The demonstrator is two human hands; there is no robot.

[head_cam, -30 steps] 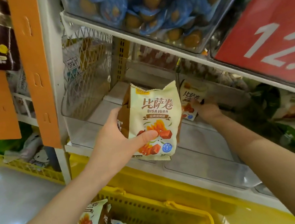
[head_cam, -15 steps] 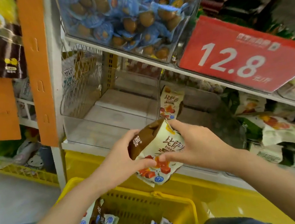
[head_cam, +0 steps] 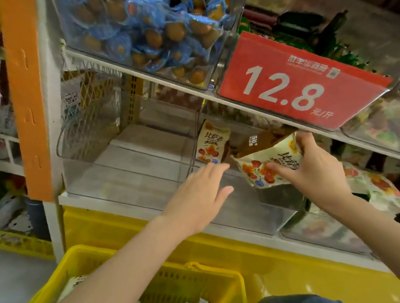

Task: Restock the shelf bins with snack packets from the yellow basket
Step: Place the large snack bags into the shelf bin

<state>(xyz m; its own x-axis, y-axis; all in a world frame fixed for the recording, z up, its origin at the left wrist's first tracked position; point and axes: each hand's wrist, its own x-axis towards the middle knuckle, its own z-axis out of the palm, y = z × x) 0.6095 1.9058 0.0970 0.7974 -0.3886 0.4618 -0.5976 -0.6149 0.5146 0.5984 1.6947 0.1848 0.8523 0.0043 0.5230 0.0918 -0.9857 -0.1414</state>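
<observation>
Head view: my right hand (head_cam: 315,175) grasps a snack packet (head_cam: 268,165) over a clear bin (head_cam: 246,211) holding another packet (head_cam: 212,143). Left hand (head_cam: 199,196) spread, empty; yellow basket (head_cam: 210,283) cropped.

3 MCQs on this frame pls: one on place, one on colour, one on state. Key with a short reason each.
1. Where does the upright snack packet stand?
A. on the floor
B. in a clear shelf bin
C. on the orange post

2. What colour is the basket?
A. green
B. yellow
C. red

3. The left hand is:
A. gripping a packet
B. gripping a handle
C. open, holding nothing

Key:
1 B: it stands at the back of the bin, beside the held packet in the right hand.
2 B: its rim and mesh wall are yellow.
3 C: its fingers are straight, with nothing between them.
</observation>
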